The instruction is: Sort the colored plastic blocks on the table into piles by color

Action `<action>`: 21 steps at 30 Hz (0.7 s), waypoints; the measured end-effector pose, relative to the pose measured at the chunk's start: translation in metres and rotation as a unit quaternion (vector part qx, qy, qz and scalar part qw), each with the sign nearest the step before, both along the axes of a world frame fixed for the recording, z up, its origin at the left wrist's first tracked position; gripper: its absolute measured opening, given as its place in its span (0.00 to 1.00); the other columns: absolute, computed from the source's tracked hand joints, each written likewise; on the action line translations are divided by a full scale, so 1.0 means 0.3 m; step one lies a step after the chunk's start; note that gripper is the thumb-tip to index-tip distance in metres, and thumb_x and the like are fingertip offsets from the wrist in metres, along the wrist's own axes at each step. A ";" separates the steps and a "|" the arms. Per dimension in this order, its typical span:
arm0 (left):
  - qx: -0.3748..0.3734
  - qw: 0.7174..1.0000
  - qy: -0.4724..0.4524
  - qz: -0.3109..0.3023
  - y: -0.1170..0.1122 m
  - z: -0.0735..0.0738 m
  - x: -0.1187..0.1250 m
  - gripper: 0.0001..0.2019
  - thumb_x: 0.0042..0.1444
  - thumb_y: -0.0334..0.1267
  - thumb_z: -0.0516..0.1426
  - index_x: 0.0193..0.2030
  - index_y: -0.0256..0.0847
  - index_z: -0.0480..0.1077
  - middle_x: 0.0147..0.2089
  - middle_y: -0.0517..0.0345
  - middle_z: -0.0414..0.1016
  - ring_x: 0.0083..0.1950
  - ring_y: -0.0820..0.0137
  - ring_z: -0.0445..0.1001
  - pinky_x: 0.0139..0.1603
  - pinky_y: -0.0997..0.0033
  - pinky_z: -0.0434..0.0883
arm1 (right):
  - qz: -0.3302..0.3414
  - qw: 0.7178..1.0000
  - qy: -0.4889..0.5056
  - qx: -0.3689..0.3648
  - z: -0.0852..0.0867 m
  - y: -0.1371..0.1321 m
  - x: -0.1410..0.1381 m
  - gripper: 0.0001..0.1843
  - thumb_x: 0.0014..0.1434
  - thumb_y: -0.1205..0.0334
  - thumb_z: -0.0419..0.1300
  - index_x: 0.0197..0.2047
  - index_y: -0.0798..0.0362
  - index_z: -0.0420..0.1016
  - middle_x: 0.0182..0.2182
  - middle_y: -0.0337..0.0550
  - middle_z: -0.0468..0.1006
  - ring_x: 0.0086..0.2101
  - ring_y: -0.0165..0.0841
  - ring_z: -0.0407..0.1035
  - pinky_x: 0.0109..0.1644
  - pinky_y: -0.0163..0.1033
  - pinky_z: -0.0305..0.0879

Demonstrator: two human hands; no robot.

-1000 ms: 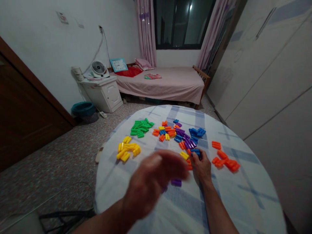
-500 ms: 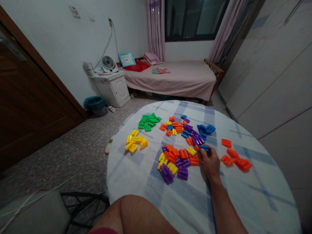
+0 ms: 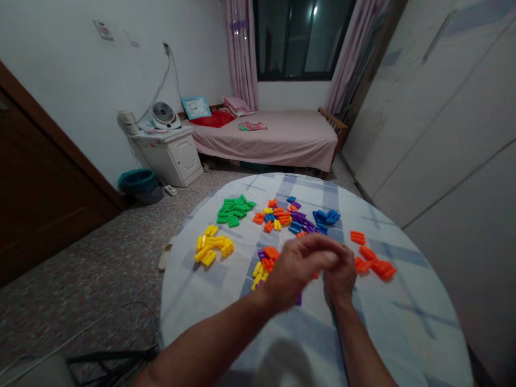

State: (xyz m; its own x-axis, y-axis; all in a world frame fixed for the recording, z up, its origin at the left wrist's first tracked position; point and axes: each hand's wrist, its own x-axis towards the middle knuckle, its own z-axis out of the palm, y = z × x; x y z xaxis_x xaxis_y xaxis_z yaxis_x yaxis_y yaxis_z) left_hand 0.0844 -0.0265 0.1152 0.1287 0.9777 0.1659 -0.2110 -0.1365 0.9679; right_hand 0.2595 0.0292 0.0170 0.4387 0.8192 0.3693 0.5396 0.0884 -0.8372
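Note:
My left hand (image 3: 296, 266) reaches across the table, its fingers bent against my right hand. My right hand (image 3: 341, 274) is closed, and the blue building block seen in it earlier is now hidden behind the fingers. Whatever my left fingers grip does not show. Beneath the hands lies a partly covered cluster of orange, yellow and purple plastic blocks (image 3: 264, 266). Beyond it is a mixed-colour group (image 3: 276, 216), with purple blocks (image 3: 302, 220) running down its right side.
Sorted piles sit on the checked tablecloth (image 3: 407, 344): green blocks (image 3: 234, 209), yellow blocks (image 3: 212, 245), blue blocks (image 3: 326, 216) and orange blocks (image 3: 379, 264). Past the table stand a bed (image 3: 278, 137), a white cabinet (image 3: 173, 158) and a bin (image 3: 139, 183).
My left hand has come into view and met my right hand, which held blue and orange blocks at its fingertips. The view has shifted, so the table sits further left.

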 end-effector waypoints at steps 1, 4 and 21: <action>0.003 0.994 0.042 0.103 0.064 -0.014 -0.015 0.10 0.53 0.38 0.57 0.41 0.38 0.73 0.38 0.54 0.76 0.44 0.66 0.74 0.46 0.66 0.70 | -0.024 0.999 -0.009 0.027 -0.001 0.001 0.008 0.24 0.56 0.52 0.51 0.52 0.55 0.66 0.46 0.51 0.70 0.45 0.39 0.66 0.47 0.45 0.63; 0.007 0.983 0.068 0.171 0.253 -0.089 -0.090 0.10 0.55 0.34 0.52 0.42 0.38 0.71 0.42 0.52 0.73 0.49 0.65 0.70 0.51 0.63 0.68 | -0.070 0.993 -0.054 0.084 -0.009 0.009 0.046 0.19 0.56 0.56 0.51 0.48 0.53 0.69 0.45 0.51 0.70 0.49 0.41 0.64 0.50 0.46 0.63; 0.095 0.886 0.272 0.363 0.429 -0.399 -0.249 0.11 0.57 0.36 0.48 0.44 0.40 0.68 0.46 0.52 0.69 0.50 0.65 0.68 0.53 0.64 0.67 | -0.046 0.998 0.049 0.007 -0.042 0.021 0.072 0.21 0.56 0.50 0.55 0.48 0.52 0.71 0.45 0.48 0.74 0.36 0.35 0.71 0.42 0.43 0.70</action>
